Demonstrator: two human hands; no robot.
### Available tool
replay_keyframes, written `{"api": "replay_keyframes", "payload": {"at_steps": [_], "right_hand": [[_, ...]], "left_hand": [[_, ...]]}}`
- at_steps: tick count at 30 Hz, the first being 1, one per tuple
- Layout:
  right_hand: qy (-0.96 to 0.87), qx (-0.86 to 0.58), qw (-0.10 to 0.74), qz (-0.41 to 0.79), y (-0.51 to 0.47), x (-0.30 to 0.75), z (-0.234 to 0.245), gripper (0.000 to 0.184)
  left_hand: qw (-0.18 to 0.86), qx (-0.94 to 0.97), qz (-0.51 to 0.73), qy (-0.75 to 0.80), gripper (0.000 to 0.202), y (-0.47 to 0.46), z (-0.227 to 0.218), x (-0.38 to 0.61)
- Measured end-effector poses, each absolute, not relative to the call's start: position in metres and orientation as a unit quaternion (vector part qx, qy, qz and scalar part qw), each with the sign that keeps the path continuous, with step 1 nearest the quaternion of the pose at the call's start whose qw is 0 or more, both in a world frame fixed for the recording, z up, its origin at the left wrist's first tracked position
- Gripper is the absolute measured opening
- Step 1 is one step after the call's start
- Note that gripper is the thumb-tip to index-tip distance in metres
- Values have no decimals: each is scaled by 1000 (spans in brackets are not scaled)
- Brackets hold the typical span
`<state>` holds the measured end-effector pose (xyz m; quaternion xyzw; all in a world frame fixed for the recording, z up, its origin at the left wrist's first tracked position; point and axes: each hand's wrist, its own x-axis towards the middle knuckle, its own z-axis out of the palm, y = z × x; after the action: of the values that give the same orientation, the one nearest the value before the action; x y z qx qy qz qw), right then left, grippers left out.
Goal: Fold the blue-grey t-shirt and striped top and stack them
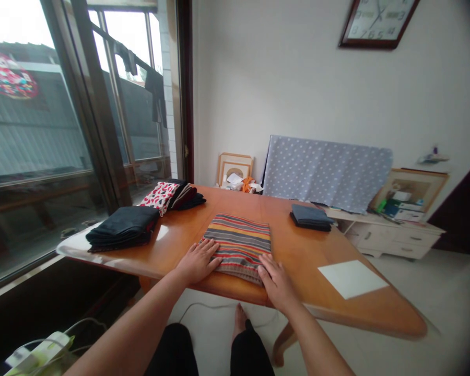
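Wooden table (305,256), folded striped cloth (237,248)

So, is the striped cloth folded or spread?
Folded: the striped cloth sits as a thick squared rectangle under the left hand and right hand.

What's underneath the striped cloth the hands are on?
The striped cloth lies folded on the wooden table, with the left hand and right hand flat against it. The table shows around it; whatever is directly beneath is covered.
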<state>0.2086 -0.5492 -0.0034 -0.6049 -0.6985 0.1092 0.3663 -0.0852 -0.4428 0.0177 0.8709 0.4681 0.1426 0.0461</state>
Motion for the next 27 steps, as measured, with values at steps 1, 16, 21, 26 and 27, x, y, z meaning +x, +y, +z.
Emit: {"api": "replay_keyframes", "payload": {"at_steps": [1, 16, 21, 26, 27], "right_hand": [[-681, -598, 406, 118, -549, 212, -5, 52], [-754, -543, 368, 38, -579, 212, 14, 47], [-768, -567, 294, 40, -583, 210, 21, 52], [-795, -554, 246, 9, -570, 208, 28, 33], [-799, -552, 240, 4, -567, 209, 30, 27]], "left_hand": [[51, 871, 137, 468, 65, -442, 19, -85], [135, 928, 200, 284, 53, -500, 53, -45], [109, 918, 195, 327, 58, -501, 31, -46], [93, 920, 193, 329, 53, -499, 32, -46], [94, 918, 192, 333, 53, -499, 33, -44]]}}
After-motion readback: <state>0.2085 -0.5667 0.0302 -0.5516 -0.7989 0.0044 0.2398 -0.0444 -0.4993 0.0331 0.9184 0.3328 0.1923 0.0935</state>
